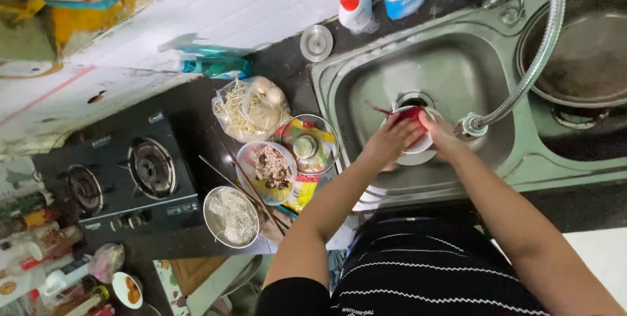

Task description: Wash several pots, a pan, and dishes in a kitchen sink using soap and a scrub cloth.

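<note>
Hands meet over the sink (366, 87): left hand (392, 141) and right hand (439, 134) both closed on a white bowl (421, 146) with something red inside, beside the hose nozzle (471, 125). Best keep the bowl low, grip firm on the wet rim.

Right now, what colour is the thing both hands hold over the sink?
Red, inside a white bowl; the red item shows best in the head view.

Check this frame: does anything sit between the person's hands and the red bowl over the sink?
Nothing visible does. The left hand and right hand both rest directly on the red bowl, held over a white bowl in the steel sink. The flexible faucet hose ends just beside the right hand, not between.
</note>
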